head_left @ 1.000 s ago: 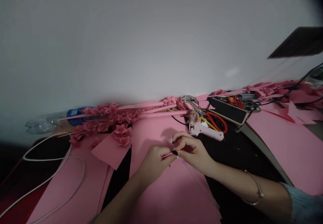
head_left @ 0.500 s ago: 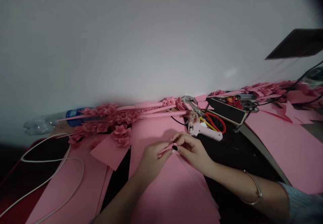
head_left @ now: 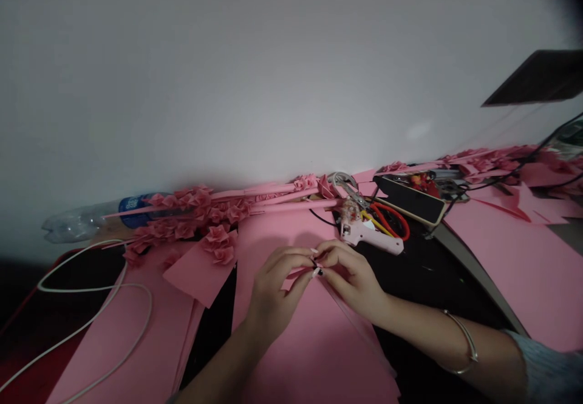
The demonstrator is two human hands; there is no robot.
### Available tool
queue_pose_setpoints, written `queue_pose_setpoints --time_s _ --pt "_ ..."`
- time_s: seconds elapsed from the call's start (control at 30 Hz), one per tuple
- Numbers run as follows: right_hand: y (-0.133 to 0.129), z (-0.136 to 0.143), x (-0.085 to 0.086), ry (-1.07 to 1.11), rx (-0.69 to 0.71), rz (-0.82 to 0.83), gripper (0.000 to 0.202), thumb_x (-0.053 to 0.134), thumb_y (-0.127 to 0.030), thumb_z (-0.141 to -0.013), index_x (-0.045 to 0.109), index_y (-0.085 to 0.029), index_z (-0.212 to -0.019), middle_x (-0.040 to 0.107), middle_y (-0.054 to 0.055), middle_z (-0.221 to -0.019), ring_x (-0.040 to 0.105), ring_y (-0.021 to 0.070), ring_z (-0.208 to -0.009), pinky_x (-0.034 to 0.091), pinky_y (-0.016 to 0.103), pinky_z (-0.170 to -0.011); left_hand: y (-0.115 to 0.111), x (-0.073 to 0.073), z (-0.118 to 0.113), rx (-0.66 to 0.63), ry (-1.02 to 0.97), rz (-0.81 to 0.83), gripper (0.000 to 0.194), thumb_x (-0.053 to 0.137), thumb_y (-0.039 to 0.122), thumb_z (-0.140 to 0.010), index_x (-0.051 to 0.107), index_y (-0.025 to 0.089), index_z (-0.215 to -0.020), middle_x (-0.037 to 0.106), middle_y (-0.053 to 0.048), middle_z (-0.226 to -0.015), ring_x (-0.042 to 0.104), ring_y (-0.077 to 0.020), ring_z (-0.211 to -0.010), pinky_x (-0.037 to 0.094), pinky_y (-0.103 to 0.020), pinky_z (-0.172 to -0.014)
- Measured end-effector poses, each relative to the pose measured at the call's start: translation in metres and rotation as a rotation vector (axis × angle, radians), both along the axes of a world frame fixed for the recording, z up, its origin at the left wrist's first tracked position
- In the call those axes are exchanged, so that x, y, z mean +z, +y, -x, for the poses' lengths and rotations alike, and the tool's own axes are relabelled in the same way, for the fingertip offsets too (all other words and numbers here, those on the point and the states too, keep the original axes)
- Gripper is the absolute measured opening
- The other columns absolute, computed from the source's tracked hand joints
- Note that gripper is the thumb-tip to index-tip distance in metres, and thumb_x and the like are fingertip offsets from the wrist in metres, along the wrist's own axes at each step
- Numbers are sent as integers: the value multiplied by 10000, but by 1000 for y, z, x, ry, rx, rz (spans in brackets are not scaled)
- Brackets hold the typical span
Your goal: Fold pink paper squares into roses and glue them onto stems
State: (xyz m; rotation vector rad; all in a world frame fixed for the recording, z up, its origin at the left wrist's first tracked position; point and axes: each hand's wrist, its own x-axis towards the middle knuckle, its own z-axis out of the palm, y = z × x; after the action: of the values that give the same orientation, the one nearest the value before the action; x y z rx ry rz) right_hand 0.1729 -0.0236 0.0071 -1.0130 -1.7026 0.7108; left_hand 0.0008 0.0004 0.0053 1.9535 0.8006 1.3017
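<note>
Pink paper pc (head_left: 297, 274) in L hand (head_left: 273, 291) & R hand (head_left: 357, 279), glue gun (head_left: 371, 235) nr sheets' R edge (head_left: 331, 232).

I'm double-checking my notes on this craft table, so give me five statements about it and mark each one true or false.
1. The bottle lies on its side. True.
2. The left hand grips the glue gun. False: the glue gun lies beyond the right hand, and nobody is holding it.
3. A bracelet circles the right forearm. True.
4. The hands are wide apart. False: their fingertips meet at a small pink paper piece.
5. The white cable loops at the right edge. False: it loops at the left.
</note>
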Motion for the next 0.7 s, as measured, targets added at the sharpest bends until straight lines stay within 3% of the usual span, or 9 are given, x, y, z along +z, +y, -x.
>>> queue_pose_setpoints --time_s 0.7 --pt "-1 0 -1 -57 -4 8 168 536 -78 -877 558 -216 -783 621 53 -912 613 165 -855 501 303 -767 -2 0 -2 57 -31 115 126 689 79 -782 694 185 -852 732 -54 -920 689 -176 -875 563 -277 -788"
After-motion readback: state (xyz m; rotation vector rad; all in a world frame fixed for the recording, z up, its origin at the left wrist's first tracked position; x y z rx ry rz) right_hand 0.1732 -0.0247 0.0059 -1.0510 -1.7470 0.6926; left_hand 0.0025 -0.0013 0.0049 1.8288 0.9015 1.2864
